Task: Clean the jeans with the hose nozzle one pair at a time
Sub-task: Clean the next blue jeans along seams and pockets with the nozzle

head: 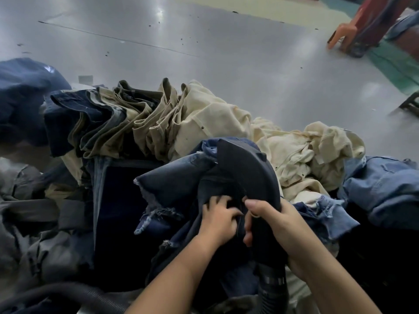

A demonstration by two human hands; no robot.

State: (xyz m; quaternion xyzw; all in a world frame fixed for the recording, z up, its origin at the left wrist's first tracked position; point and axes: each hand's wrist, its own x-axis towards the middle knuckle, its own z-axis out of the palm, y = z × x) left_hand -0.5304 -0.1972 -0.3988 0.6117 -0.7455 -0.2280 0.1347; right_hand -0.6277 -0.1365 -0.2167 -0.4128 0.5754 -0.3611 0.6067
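A dark navy pair of jeans [176, 184] with frayed hems is bunched up in front of me. One leg is pulled over the black hose nozzle [247, 168], which bulges up under the cloth. My right hand [269, 220] grips the covered nozzle through the fabric. My left hand [217, 220] pinches the dark denim just left of it. The black ribbed hose [272, 284] comes out from under the cloth below my right wrist.
Stacked khaki and dark trousers [127, 118] lie behind, cream garments [283, 143] to the right, light blue jeans [383, 186] far right, grey garments [29, 211] at left. A grey floor [204, 53] stretches beyond, with an orange plastic stool [342, 35] at top right.
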